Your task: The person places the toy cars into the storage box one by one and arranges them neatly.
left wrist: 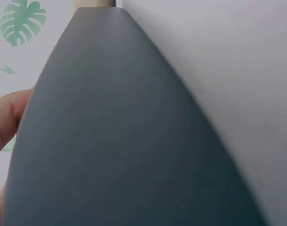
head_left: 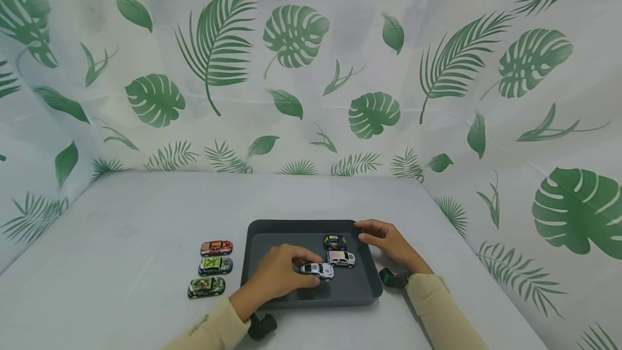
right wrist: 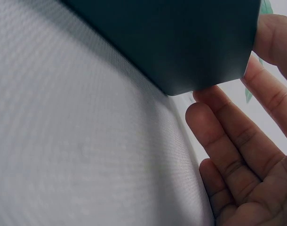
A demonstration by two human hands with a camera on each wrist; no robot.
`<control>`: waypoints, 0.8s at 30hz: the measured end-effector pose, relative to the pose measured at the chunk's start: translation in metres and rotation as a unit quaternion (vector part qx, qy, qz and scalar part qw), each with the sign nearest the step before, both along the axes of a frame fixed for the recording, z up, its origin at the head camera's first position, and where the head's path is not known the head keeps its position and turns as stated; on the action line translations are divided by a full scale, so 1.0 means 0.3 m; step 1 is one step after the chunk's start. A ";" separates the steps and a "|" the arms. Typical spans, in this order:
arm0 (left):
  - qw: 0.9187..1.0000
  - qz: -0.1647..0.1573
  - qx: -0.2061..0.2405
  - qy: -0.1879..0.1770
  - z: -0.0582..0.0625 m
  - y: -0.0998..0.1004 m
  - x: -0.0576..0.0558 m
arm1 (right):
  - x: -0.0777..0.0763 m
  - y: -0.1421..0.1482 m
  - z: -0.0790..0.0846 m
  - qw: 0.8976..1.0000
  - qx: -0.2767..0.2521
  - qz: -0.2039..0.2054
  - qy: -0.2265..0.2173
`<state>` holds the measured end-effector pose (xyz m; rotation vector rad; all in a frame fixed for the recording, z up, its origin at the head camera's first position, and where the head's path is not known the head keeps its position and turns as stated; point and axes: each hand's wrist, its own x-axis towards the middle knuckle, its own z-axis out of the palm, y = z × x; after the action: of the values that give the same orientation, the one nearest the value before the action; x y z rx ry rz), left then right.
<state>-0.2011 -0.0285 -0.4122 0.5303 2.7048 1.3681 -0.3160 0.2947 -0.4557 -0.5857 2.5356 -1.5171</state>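
My left hand [head_left: 278, 273] is over the dark grey tray [head_left: 286, 302] and pinches a white toy car [head_left: 318, 270] between thumb and fingers. Just past it in the tray are a white toy car with a pink patterned roof [head_left: 341, 258] and a dark blue and yellow toy car [head_left: 335, 242]. At the tray's far right corner, my right hand [head_left: 390, 241] touches the rim with loosely extended fingers. The right wrist view shows its fingers [right wrist: 237, 129] by the tray's outer corner. In the left wrist view, the tray's wall [left wrist: 120, 117] hides most of the left hand.
Left of the tray, a red toy car [head_left: 216, 248], a green-yellow one [head_left: 215, 266] and a camouflage green one [head_left: 206, 287] stand in a column on the white table [head_left: 121, 285]. Leaf-patterned cloth [head_left: 311, 69] encloses the back and sides.
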 end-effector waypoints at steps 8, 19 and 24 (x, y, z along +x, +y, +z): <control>0.999 -0.015 0.031 -0.020 -0.020 0.038 -0.013 | 0.000 0.000 -0.001 1.000 -0.002 0.004 0.006; 0.998 -0.021 0.044 -0.027 -0.033 0.096 -0.031 | 0.005 -0.002 0.004 1.000 -0.002 0.003 0.004; 0.999 -0.012 0.042 -0.031 -0.036 0.121 -0.040 | 0.005 -0.002 0.006 1.000 -0.004 0.006 0.005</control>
<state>-0.2130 0.0077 -0.4231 0.5155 2.5936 1.4710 -0.3144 0.2940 -0.4540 -0.6098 2.5304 -1.5265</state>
